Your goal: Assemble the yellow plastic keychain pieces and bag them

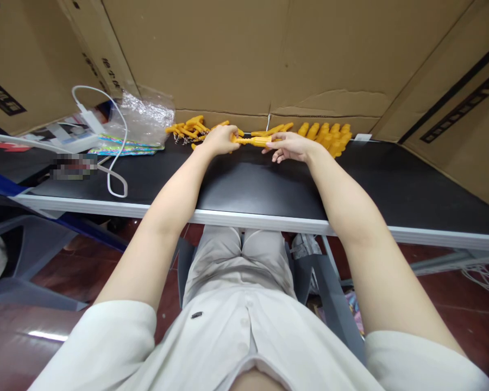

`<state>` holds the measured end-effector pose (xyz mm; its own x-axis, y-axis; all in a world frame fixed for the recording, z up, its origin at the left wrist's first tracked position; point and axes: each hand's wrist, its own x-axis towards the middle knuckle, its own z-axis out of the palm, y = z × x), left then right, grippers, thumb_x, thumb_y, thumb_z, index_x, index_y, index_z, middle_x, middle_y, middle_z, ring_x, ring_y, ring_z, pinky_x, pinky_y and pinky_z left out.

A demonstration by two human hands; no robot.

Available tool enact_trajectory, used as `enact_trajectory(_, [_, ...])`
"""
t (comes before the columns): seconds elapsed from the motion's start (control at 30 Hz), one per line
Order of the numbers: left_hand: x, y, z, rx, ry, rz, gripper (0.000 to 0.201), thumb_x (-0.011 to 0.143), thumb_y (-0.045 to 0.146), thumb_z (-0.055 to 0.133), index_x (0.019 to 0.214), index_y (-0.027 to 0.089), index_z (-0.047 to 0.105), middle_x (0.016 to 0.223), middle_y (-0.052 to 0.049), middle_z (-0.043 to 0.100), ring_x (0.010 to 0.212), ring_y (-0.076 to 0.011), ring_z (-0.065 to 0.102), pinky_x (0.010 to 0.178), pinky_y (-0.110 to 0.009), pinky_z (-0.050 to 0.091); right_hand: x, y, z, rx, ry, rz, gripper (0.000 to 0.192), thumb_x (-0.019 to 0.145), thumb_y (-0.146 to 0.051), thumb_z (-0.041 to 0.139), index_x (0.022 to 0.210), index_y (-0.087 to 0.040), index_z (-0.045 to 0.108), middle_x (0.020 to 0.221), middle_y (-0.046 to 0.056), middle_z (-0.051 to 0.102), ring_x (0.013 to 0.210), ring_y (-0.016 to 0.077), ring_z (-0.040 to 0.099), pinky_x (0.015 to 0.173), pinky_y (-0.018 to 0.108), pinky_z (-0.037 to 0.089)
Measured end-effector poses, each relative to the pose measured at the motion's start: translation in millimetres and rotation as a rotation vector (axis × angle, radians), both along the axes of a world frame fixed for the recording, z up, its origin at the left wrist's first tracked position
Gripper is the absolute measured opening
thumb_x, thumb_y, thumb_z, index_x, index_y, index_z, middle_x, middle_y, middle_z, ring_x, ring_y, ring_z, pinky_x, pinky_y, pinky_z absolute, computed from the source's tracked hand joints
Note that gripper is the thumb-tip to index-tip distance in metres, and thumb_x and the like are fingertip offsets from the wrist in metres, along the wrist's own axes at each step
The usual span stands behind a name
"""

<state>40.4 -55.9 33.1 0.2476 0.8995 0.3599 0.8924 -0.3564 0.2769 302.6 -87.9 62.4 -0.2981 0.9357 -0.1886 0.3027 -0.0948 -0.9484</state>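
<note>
My left hand is closed round the left end of an orange plastic piece. This piece has a narrow neck and a thicker, ridged body on the right. My right hand pinches that thicker end between thumb and fingers, its lower fingers loosely curled. Held level, the piece spans both hands just above the black table. Beside my left hand lies a loose pile of orange plastic parts with small metal chains. More slim orange parts lie behind the held piece. Thick orange pieces stand in rows right of my right hand.
Cardboard walls close off the back and sides of the black table. On the left are clear plastic bags, colourful packets and a white cable. A small white object sits at the back right.
</note>
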Motion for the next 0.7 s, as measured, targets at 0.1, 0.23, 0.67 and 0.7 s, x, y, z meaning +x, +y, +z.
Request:
enact_trajectory(0.1, [1, -2, 1.6, 0.005, 0.006, -0.004, 0.038, 0.08, 0.032, 0.076, 0.117, 0.027, 0.083, 0.107, -0.007, 0.084, 0.118, -0.0361, 0.074, 0.102, -0.042, 0.056, -3, 1, 0.3, 0.025, 0.006, 0.005, 0.024, 0.106, -0.029, 0.085, 0.107, -0.017, 0.065, 0.083, 0.008, 0.082, 0.045, 0.0109, 0.061, 0.043, 0.02, 0.048])
enact_trajectory(0.23, [3, -8, 5.5, 0.004, 0.018, 0.031, 0.038, 0.082, 0.032, 0.076, 0.119, 0.027, 0.082, 0.112, -0.009, 0.083, 0.121, -0.0386, 0.073, 0.104, -0.045, 0.055, -10, 3, -1.0, 0.011, -0.02, -0.009, 0.043, 0.114, -0.059, 0.067, 0.103, -0.017, 0.066, 0.064, 0.007, 0.073, 0.036, 0.0116, 0.049, 0.035, 0.021, 0.039])
enact_trajectory(0.67, [13, -17, 9.8, -0.007, 0.004, 0.051, 0.035, 0.084, 0.031, 0.078, 0.118, 0.028, 0.081, 0.117, -0.01, 0.082, 0.127, -0.0412, 0.072, 0.11, -0.048, 0.054, -17, 8, -6.0, -0.078, -0.078, -0.132, 0.058, 0.117, -0.07, 0.045, 0.095, -0.02, 0.065, 0.047, 0.001, 0.051, 0.033, 0.0108, 0.031, 0.034, 0.021, 0.026])
enact_trajectory(0.7, [14, -19, 11.0, -0.005, 0.015, 0.061, 0.035, 0.084, 0.031, 0.078, 0.119, 0.027, 0.08, 0.118, -0.011, 0.082, 0.128, -0.042, 0.071, 0.111, -0.049, 0.054, -18, 9, -6.6, -0.084, -0.076, -0.137, 0.059, 0.115, -0.073, 0.047, 0.095, -0.02, 0.064, 0.046, 0.0, 0.05, 0.033, 0.0106, 0.029, 0.034, 0.022, 0.025])
